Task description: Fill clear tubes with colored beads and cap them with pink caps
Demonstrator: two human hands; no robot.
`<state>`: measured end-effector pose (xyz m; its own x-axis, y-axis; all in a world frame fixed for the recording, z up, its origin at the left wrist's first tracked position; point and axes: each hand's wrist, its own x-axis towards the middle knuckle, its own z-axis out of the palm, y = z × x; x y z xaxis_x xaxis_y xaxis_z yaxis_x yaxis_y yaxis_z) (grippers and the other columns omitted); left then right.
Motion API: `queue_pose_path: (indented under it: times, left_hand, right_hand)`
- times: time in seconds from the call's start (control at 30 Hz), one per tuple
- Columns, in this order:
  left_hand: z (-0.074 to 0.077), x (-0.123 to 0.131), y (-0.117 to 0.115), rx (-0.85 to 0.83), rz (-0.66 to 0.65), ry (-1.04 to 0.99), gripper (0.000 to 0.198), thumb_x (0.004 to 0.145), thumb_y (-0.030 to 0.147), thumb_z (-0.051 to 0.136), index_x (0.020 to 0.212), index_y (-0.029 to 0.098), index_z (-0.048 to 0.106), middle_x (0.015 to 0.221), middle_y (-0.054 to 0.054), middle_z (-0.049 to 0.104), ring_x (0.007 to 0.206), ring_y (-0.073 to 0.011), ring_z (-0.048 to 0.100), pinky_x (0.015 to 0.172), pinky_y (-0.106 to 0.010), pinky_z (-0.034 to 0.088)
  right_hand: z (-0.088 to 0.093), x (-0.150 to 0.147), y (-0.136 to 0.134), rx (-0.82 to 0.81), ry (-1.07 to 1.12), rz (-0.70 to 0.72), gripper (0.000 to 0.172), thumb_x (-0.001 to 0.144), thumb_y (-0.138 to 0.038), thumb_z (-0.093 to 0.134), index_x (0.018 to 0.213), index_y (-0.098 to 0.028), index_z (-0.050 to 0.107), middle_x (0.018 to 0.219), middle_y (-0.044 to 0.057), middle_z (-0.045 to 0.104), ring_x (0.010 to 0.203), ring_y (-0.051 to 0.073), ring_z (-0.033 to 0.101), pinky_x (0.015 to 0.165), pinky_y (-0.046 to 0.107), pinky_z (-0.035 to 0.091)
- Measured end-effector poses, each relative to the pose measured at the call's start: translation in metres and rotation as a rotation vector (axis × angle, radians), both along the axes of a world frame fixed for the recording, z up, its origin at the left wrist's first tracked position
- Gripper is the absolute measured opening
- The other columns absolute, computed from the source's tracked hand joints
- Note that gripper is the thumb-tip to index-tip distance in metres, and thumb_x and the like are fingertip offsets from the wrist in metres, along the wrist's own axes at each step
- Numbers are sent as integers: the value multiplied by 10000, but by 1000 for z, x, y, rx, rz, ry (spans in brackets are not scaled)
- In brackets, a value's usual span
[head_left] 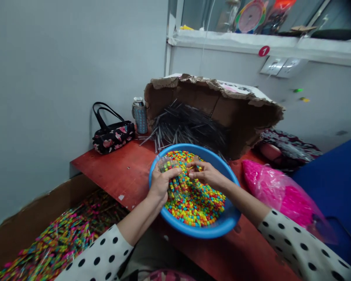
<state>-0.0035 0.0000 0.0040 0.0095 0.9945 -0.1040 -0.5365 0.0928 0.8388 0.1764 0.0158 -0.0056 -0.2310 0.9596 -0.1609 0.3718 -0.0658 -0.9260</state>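
Observation:
A blue plastic basin (233, 222) holds a heap of small bright candies (197, 212) in red, yellow, green, orange and blue. My left hand (161, 181) is closed round a bunch of clear plastic tubes (178, 186), over the left part of the basin. Candies are visible inside several of these tubes. On the other side, my right hand (208, 174) hovers over the candies, close to the tubes. Its fingers are curved, with a gap between thumb and forefinger; whether candies lie in the palm is hidden.
Behind the basin, a torn cardboard box (242, 117) lies with many empty clear tubes (190, 125). A floral bag (114, 136) and a bottle (140, 117) stand left. Right is a bag of pink pieces (280, 195). Filled tubes (67, 234) lie below the red table (114, 168).

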Motion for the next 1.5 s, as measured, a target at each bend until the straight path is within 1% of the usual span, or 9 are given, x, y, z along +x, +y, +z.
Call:
queue_pose_path:
  times: [0.1, 0.2, 0.5, 0.73, 1.0, 1.13, 1.27, 1.37, 1.5]
  left_hand:
    - [0, 1, 2, -25, -15, -35, 381, 507, 157, 792, 844, 170, 615, 712, 29, 651, 599, -114, 604, 633, -256, 510]
    - [1, 2, 4, -50, -28, -87, 355, 513, 170, 794, 822, 147, 622, 709, 8, 655, 622, -131, 620, 656, -274, 523]
    - [8, 3, -2, -27, -161, -80, 482, 544, 202, 799, 968, 164, 574, 816, -38, 680, 698, -173, 653, 667, -300, 537]
    - [8, -1, 0, 41, -120, -4, 585, 496, 129, 801, 1034, 181, 578, 777, -3, 671, 654, -149, 636, 649, -285, 530]
    - [7, -1, 0, -18, -115, -23, 466, 491, 148, 777, 925, 178, 608, 681, 21, 645, 541, -129, 594, 571, -273, 504]
    - [3, -4, 2, -24, -29, -33, 355, 492, 142, 754, 818, 170, 617, 630, 45, 622, 520, -98, 560, 547, -232, 477]
    - [2, -4, 0, -42, -1, -51, 261, 502, 147, 743, 731, 156, 618, 609, 49, 615, 512, -81, 541, 554, -217, 469]
    - [3, -3, -1, -62, -6, -50, 259, 498, 140, 737, 731, 153, 624, 607, 46, 615, 505, -78, 535, 560, -216, 467]
    - [3, -3, -1, -55, 21, -24, 289, 503, 147, 735, 776, 152, 639, 642, 32, 640, 530, -91, 553, 573, -226, 473]
  right_hand:
    - [9, -10, -12, -99, 325, -74, 358, 631, -347, 725, 909, -189, 563, 657, -41, 553, 416, 41, 310, 410, 208, 193]
    - [12, -27, -20, -58, 403, -125, 315, 599, -325, 749, 814, -182, 569, 619, -52, 529, 414, 33, 291, 410, 209, 199]
    - [28, -42, -24, 133, 249, -156, 258, 570, -386, 746, 622, -181, 597, 558, -32, 557, 484, 79, 425, 446, 220, 296]
    - [17, -33, -20, -142, 238, -34, 343, 634, -451, 699, 564, -153, 544, 473, -2, 559, 381, 77, 461, 367, 211, 172]
    - [18, -37, -25, -165, 256, 23, 356, 657, -475, 698, 658, -168, 519, 511, -40, 515, 410, 58, 398, 392, 202, 193]
    - [23, -25, -22, -11, 37, 86, 374, 781, -554, 540, 765, -181, 530, 610, -13, 549, 494, 89, 434, 449, 219, 295]
    - [18, 9, -13, 184, -565, 137, 329, 921, -423, 319, 912, -173, 533, 832, 65, 606, 714, 155, 542, 615, 270, 419]
    - [2, 26, -3, 172, -898, 235, 205, 876, -192, 377, 949, -123, 556, 896, 136, 617, 818, 211, 572, 716, 324, 427]
    - [-22, 11, 10, 204, -954, 316, 250, 735, -16, 447, 927, -118, 572, 995, 163, 612, 922, 233, 565, 787, 322, 411]
